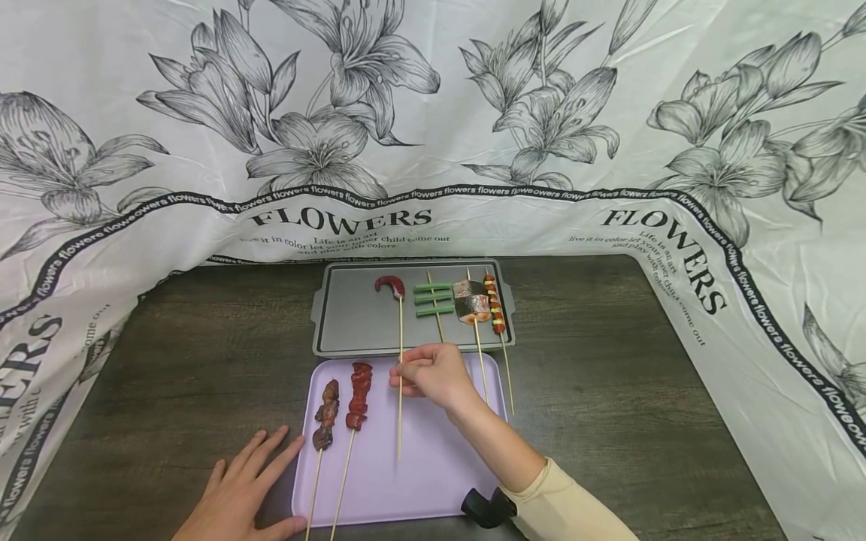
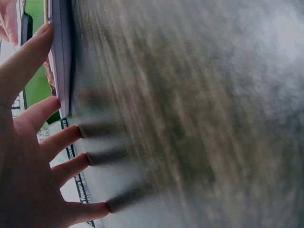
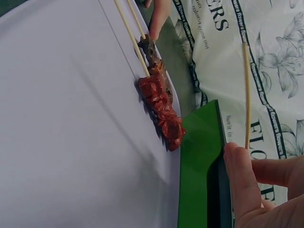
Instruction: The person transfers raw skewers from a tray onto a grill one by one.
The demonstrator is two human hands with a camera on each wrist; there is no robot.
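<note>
My right hand (image 1: pixel 436 378) pinches the stick of a skewer (image 1: pixel 400 406) between thumb and fingers. A curled red piece like an octopus tentacle (image 1: pixel 390 285) tips it, over the grey baking tray (image 1: pixel 352 327). In the right wrist view the bare stick (image 3: pixel 247 95) rises from the fingertips. My left hand (image 1: pixel 237 488) lies with fingers spread at the left edge of the lilac tray (image 1: pixel 419 481); its thumb touches the rim in the left wrist view. Beside it on the lilac tray lie a brown meat skewer (image 1: pixel 326 413) and a red meat skewer (image 1: pixel 359 394).
On the right of the grey tray lie a green vegetable skewer (image 1: pixel 433 299), a fish-chunk skewer (image 1: pixel 471 302) and a red-and-yellow skewer (image 1: pixel 494 304). Some of their sticks reach past its near edge. A flower-printed cloth (image 1: pixel 514 225) hangs behind the dark wooden table (image 1: pixel 609 391).
</note>
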